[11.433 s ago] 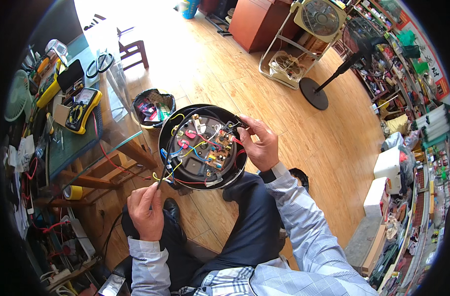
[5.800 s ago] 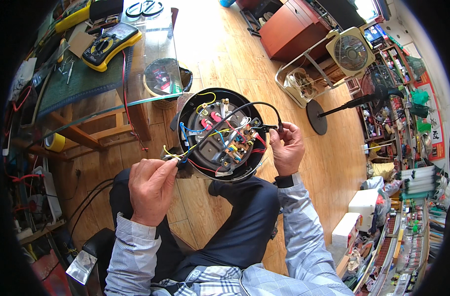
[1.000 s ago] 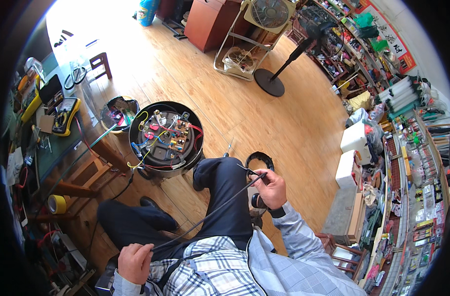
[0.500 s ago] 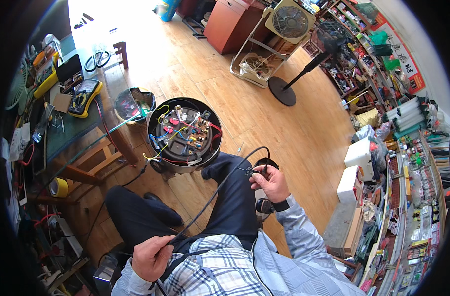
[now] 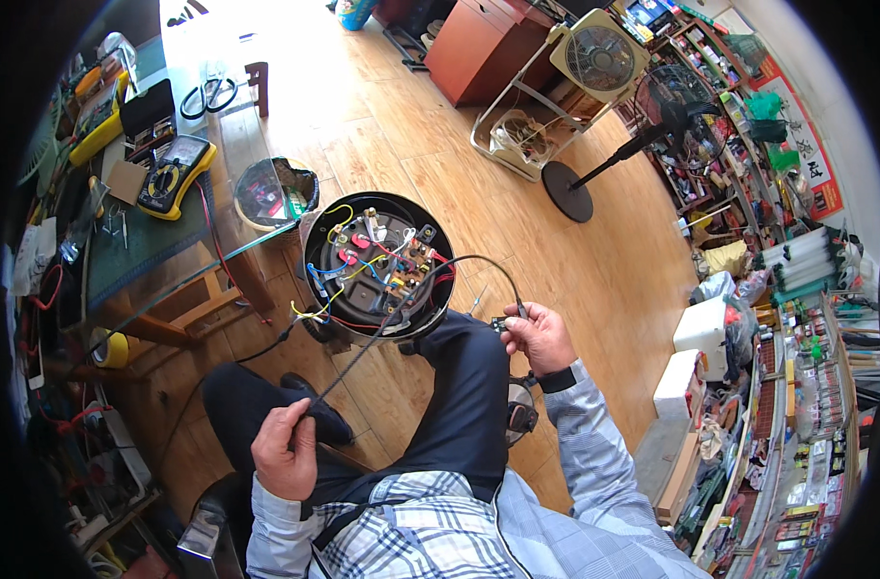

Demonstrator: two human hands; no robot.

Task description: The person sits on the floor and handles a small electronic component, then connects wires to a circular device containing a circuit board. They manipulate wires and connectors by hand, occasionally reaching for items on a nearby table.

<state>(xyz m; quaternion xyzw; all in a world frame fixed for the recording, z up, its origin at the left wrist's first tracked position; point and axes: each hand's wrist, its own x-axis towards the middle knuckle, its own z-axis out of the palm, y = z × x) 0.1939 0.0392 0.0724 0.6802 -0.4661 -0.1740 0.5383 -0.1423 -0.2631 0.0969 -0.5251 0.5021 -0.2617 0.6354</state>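
Note:
A black braided cable point(image 5: 353, 360) runs from my left hand point(image 5: 286, 452) in an arc up and over to my right hand point(image 5: 538, 340). My left hand pinches the cable above my left thigh. Between my right thumb and fingers is the cable's end with a small dark piece point(image 5: 500, 325), too small to make out fully. Beyond my knees stands an opened round black appliance base point(image 5: 444, 224), showing a small circuit board point(image 5: 413, 266) and red, blue, yellow and white wires. The cable passes in front of its right side. A few loose wire ends point(image 5: 310, 316) hang over its left rim.
To the left, a glass-topped workbench point(image 5: 184, 246) carries a yellow multimeter point(image 5: 177, 178). A waste bin point(image 5: 290, 183) stands beside it. Ahead are a pedestal fan point(image 5: 643, 154), a box fan point(image 5: 599, 56) and a red-brown cabinet point(image 5: 474, 58). Crowded shelves point(image 5: 816, 425) line the right.
My left hand has moved up and away from my body, taking its stretch of cable along. The cable now crosses the appliance base. My right hand has shifted slightly right.

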